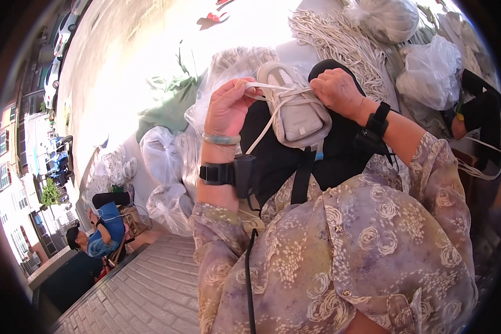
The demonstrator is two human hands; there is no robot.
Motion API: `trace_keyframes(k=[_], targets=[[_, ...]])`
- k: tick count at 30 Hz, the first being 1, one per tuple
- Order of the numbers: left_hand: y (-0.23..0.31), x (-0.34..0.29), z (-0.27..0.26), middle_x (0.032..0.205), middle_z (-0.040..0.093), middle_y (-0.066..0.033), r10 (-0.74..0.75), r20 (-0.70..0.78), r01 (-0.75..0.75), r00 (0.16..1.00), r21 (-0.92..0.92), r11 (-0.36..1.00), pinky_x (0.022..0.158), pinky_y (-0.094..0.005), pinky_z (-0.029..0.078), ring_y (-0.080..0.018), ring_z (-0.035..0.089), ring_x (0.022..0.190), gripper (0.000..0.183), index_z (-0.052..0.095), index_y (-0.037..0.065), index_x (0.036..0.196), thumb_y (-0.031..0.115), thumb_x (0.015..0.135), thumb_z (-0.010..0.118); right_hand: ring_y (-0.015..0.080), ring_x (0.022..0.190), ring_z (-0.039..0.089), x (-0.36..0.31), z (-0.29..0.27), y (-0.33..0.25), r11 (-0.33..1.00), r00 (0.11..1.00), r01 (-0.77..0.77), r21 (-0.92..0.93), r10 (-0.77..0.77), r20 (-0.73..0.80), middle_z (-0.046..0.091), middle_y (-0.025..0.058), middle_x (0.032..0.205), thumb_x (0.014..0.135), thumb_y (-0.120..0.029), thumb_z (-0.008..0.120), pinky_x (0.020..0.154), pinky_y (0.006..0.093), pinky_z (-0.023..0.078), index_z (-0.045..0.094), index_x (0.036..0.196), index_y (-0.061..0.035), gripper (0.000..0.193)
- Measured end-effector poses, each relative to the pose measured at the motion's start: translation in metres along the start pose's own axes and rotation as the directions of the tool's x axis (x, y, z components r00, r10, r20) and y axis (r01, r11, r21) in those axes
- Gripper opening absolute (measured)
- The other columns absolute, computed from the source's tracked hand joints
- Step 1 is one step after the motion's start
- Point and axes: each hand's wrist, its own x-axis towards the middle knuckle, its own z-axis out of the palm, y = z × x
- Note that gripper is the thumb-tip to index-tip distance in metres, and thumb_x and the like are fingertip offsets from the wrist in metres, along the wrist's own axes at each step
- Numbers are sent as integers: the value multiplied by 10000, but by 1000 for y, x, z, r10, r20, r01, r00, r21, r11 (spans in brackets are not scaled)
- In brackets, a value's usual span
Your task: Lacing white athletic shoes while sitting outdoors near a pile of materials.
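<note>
A pale beige and white shoe rests on my black-clad lap, its tongue toward me and its toe pointing away. White shoelace crosses over its front, and one loose strand hangs down toward my left wrist. At the left of the shoe, my left hand pinches the lace between thumb and fingers. Across on the right side, my right hand is closed on another stretch of lace close to the eyelets. The lace runs between both hands above the shoe; the right fingertips are partly hidden.
A heap of white laces lies ahead on the right, near stuffed clear plastic bags. More bags and a green cloth lie to the left. One person sits at far left; another person's dark-clad leg shows at right.
</note>
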Motion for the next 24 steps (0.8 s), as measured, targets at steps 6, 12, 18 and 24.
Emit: trace_keyframes(k=[6, 12, 18, 24], targets=[[3, -3, -6, 1007, 590, -125, 13, -35, -11, 999, 71, 997, 863, -372, 454, -237, 596, 904, 151, 587, -25, 940, 103, 868, 554, 251, 662, 593, 21, 12, 0, 994, 995, -85, -67, 80, -66, 592, 63, 656, 788, -114, 508, 623, 356, 423, 510, 847, -91, 64], [1, -12, -4, 863, 632, -107, 19, -129, -9, 991, 76, 997, 792, -353, 488, -200, 611, 828, 104, 603, 1, 916, 82, 856, 580, 258, 639, 589, 25, 11, -8, 889, 897, -420, 183, 437, -64, 601, 75, 634, 851, -143, 471, 640, 370, 408, 500, 884, -74, 82], [-5, -3, -9, 867, 626, -129, 83, 27, -82, 996, -42, 996, 824, -382, 472, -232, 607, 840, 144, 576, -21, 899, 115, 886, 531, 251, 631, 566, -5, 2, -4, 941, 948, -293, 168, 309, -80, 579, 53, 624, 836, -170, 522, 671, 370, 372, 499, 925, -72, 133], [-8, -3, -2, 851, 587, -141, 37, 7, -36, 999, -72, 997, 913, -439, 413, -258, 564, 870, 197, 549, -17, 839, 170, 885, 510, 233, 668, 557, -18, -13, -18, 930, 959, -226, 290, 264, -98, 548, 27, 650, 802, -183, 585, 658, 351, 368, 453, 1059, -54, 316]])
